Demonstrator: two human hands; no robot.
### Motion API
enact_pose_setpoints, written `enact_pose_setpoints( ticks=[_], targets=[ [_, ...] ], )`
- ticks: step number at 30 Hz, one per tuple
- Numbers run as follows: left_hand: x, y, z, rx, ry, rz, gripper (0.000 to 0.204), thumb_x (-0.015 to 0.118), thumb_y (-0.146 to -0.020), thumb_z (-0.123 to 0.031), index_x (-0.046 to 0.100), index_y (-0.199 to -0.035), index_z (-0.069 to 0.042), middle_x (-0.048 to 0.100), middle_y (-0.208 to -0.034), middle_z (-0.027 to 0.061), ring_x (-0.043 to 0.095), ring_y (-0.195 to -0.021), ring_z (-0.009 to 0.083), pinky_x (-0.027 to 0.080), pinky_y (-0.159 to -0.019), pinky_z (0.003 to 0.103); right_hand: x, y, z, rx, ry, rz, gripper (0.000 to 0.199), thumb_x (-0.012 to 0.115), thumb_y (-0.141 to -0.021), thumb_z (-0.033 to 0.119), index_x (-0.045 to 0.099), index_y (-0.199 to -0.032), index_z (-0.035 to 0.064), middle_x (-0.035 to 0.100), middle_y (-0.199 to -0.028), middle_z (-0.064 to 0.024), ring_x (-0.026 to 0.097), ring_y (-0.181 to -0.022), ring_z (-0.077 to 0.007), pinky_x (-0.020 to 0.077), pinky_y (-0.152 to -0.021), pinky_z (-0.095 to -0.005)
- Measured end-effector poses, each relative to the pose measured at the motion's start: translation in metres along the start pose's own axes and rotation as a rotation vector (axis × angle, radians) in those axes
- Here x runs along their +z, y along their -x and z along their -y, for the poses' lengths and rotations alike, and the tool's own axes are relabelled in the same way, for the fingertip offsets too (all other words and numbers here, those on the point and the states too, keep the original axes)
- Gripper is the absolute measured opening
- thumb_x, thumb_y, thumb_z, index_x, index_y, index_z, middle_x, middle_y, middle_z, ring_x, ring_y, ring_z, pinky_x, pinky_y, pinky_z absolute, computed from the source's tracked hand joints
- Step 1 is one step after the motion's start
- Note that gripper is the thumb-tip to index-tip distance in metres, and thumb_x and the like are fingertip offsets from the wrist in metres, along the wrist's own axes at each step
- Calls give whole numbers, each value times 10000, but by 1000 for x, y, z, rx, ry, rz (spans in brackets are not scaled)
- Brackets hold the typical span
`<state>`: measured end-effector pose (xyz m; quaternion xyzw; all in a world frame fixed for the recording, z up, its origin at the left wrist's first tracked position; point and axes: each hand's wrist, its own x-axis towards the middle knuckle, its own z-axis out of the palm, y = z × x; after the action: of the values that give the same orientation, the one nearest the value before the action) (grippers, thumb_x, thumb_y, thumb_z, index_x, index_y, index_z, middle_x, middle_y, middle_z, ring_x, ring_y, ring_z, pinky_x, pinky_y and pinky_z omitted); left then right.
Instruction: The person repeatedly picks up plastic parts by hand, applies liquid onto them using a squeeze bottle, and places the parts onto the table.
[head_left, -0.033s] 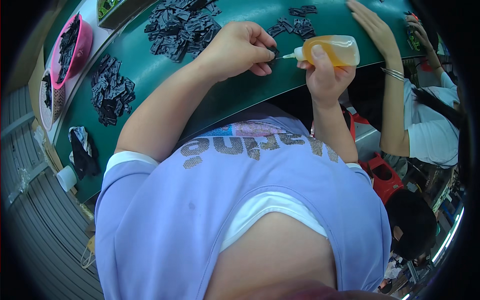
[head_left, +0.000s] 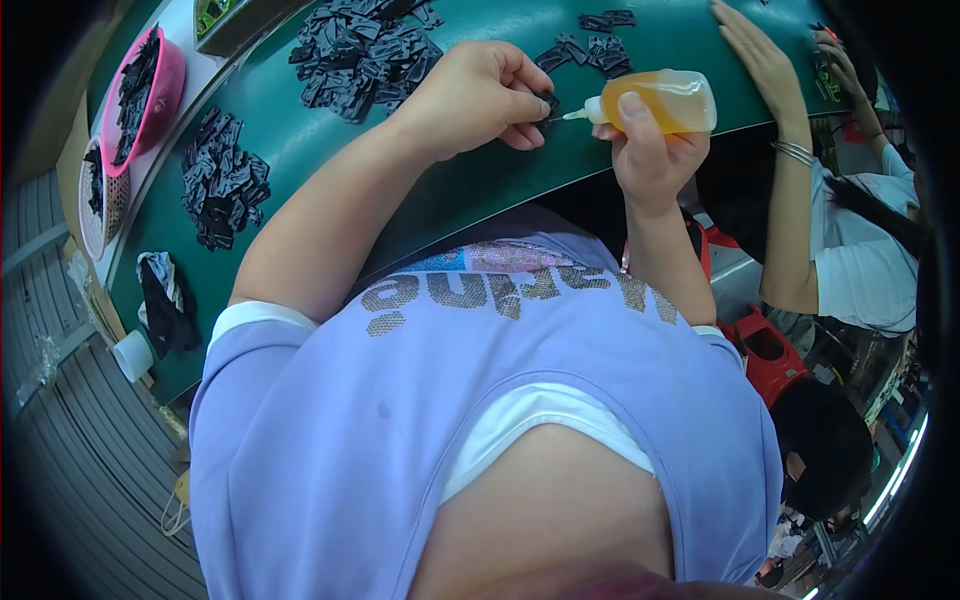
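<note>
My left hand (head_left: 485, 98) pinches a small black plastic piece (head_left: 548, 105) between thumb and fingertips, above the green tabletop (head_left: 330, 165). My right hand (head_left: 655, 150) is wrapped round a soft clear squeeze bottle (head_left: 680, 100) that holds amber liquid. The bottle lies on its side in the air, its pale nozzle (head_left: 575, 115) and thin needle pointing left. The needle's tip is at the black piece; whether it touches I cannot tell. My fingers hide most of the piece. Beyond my hands lies a small group of similar black pieces (head_left: 608, 55).
A large heap of black pieces (head_left: 360, 60) and a smaller heap (head_left: 225, 180) lie on the left. Past them stand a pink basin (head_left: 172, 85) and a pale basket (head_left: 115, 215). A dark cloth (head_left: 165, 305) lies at the left edge. A co-worker's hand (head_left: 765, 65) is at the right.
The bottle in my right hand has shifted very slightly left. The co-worker's hand has moved a little to the right. My left hand looks almost the same.
</note>
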<state>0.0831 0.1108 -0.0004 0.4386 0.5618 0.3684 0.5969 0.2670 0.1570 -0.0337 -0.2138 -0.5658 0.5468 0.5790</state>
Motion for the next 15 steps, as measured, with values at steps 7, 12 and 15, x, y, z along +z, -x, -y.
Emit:
enact_pose_setpoints(
  ticks=[7, 12, 15],
  targets=[
    [0, 0, 0, -3, -19, -7, 245, 618, -819, -28, 557, -1028, 84, 624, -813, 109, 655, -660, 154, 556, -596, 236, 2, 5, 1, 31, 42, 51, 197, 650, -789, -10, 533, -947, -17, 621, -777, -86, 586, -574, -95, 481, -508, -206],
    [0, 1, -2, -11, -29, -9, 239, 618, -819, -28, 561, -1024, 81, 626, -817, 106, 656, -654, 151, 556, -596, 232, 2, 5, 1, 26, 42, 40, 200, 653, -792, -6, 528, -949, -12, 622, -783, -82, 590, -583, -92, 481, -511, -203],
    [-1, 1, -1, -14, -20, -3, 237, 618, -817, -26, 561, -1022, 80, 626, -817, 105, 656, -653, 151, 556, -598, 232, 2, 5, 1, 31, 53, 67, 208, 657, -793, -2, 527, -954, -11, 623, -787, -83, 589, -588, -91, 482, -514, -204]
  ],
)
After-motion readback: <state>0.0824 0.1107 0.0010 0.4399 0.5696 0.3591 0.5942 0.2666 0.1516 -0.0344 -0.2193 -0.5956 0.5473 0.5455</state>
